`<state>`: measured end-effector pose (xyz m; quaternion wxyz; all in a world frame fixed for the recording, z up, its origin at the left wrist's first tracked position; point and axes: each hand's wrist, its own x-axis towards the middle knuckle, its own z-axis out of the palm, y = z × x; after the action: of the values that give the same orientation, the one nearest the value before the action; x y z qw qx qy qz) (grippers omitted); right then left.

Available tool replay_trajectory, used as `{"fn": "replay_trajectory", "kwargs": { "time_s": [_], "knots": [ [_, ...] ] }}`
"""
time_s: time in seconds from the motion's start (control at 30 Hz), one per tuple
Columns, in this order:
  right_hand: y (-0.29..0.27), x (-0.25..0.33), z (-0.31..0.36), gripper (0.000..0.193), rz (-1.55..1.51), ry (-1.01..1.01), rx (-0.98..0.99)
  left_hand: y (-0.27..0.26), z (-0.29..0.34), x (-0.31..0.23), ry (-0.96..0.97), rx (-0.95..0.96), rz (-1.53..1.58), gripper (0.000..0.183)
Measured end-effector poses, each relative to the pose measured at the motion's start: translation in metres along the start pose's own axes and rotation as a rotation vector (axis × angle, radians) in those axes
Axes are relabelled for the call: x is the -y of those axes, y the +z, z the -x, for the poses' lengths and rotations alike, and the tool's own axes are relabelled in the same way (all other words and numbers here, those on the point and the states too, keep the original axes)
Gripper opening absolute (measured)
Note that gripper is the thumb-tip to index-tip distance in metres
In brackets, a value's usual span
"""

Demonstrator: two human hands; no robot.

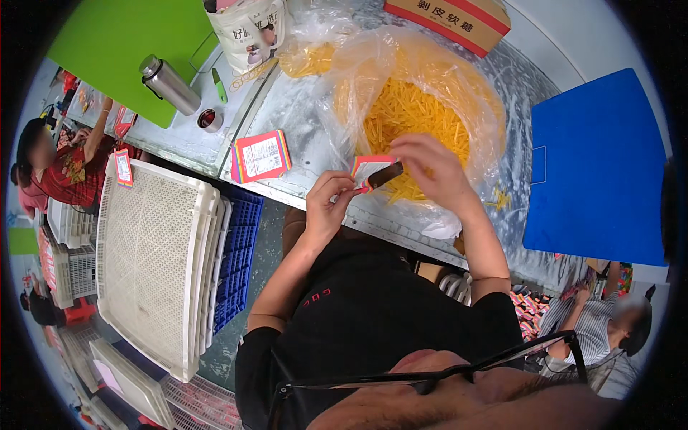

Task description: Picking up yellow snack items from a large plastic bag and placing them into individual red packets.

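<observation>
My left hand [331, 199] pinches the lower left edge of a small, flat packet [373, 164] with a pink-red border and a pale middle. A dark brown patch shows at its right side; whether this is its opening or its content, I cannot tell. With bent fingers, my right hand [437, 172] meets the packet's upper right corner, thumb and fingertips close together there. Just beyond, a large clear plastic bag [487, 93] lies rolled open, full of thin yellow candy-like sticks [416, 107]. To the left rests a stack of similar pink-edged packets [261, 156] with white labels.
A metal flask [172, 86], a cup [209, 120] and a green-handled knife [218, 86] stand or lie at the back left. Stacked white trays [147, 251] flank me on the left. A blue board [596, 172] is at right, a carton [451, 23] behind. Two other people work nearby.
</observation>
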<state>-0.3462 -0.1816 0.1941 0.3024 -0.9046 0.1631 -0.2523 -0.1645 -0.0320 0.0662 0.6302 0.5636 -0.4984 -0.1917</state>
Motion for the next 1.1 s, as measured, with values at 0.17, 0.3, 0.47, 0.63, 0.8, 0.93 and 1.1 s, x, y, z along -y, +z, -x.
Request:
{"fn": "replay_trajectory", "kwargs": {
  "time_s": [0.17, 0.3, 0.47, 0.63, 0.8, 0.93, 1.1],
  "knots": [
    [0.01, -0.03, 0.008, 0.032, -0.061, 0.125, 0.09, -0.002, 0.0, 0.003, 0.054, 0.009, 0.013, 0.018],
    [0.032, -0.046, 0.015, 0.027, -0.469, 0.185, 0.062, -0.001, 0.003, 0.005, 0.016, -0.052, 0.043, 0.021],
    [0.058, -0.053, 0.026, 0.022, -0.72, 0.253, -0.016, 0.004, 0.008, 0.007, -0.079, -0.071, -0.028, 0.026],
    [0.067, -0.052, 0.032, 0.02, -0.779, 0.324, -0.074, -0.005, 0.013, 0.01, -0.044, -0.178, -0.085, 0.019],
    [0.078, -0.051, 0.033, 0.019, -0.667, 0.312, -0.002, -0.021, 0.016, 0.02, -0.047, -0.209, -0.148, 0.017],
    [0.084, -0.041, 0.02, 0.018, -0.754, 0.29, -0.004, -0.034, 0.028, 0.02, -0.065, -0.212, -0.143, 0.018],
    [0.095, -0.023, 0.012, 0.017, -0.668, 0.182, -0.048, -0.044, 0.036, 0.024, -0.053, -0.236, -0.135, 0.016]
  ]
}}
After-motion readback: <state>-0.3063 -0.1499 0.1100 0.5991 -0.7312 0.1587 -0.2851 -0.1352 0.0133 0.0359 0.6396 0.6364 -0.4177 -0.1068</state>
